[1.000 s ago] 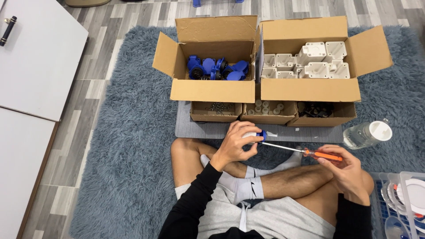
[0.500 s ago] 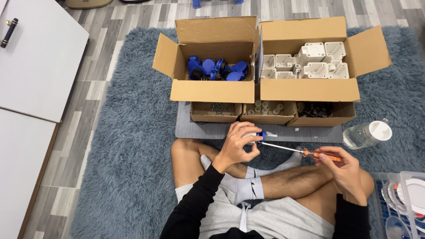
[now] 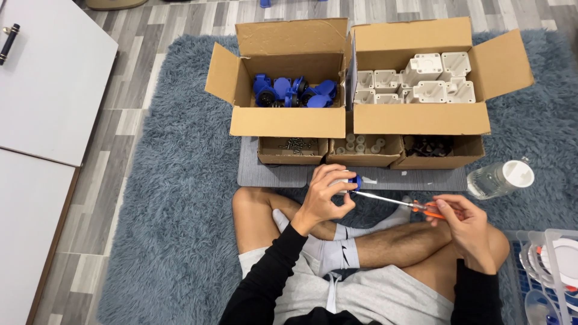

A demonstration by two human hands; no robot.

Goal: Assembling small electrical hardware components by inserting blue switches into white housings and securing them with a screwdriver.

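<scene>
Person sits cross-legged on a grey shag rug (image 3: 168, 198), head view looking down. Left hand (image 3: 322, 195) is closed around a small white-and-blue part (image 3: 351, 179), held over the lap just in front of the grey mat (image 3: 271, 174). Right hand (image 3: 460, 219) pinches the orange handle of a screwdriver (image 3: 394, 202); the shaft runs left and its tip meets the blue end of the part. Looks like a screw is being driven or seated; the screw itself is too small to see.

To do it well, judging from this: keep the shaft in line with the screw axis, not slanted, press lightly inward while turning, and brace the left hand against the knee so the part doesn't twist.

Behind the mat: a cardboard box of blue parts (image 3: 295, 93) and a box of white housings (image 3: 421, 81), side by side. Three small trays sit in front of them: screws (image 3: 293, 145), small white cylindrical pieces (image 3: 361, 144), dark bits (image 3: 430, 146). Clear plastic bottle (image 3: 500, 179) lies on the rug to the right. White cabinet (image 3: 48, 78) at left.
</scene>
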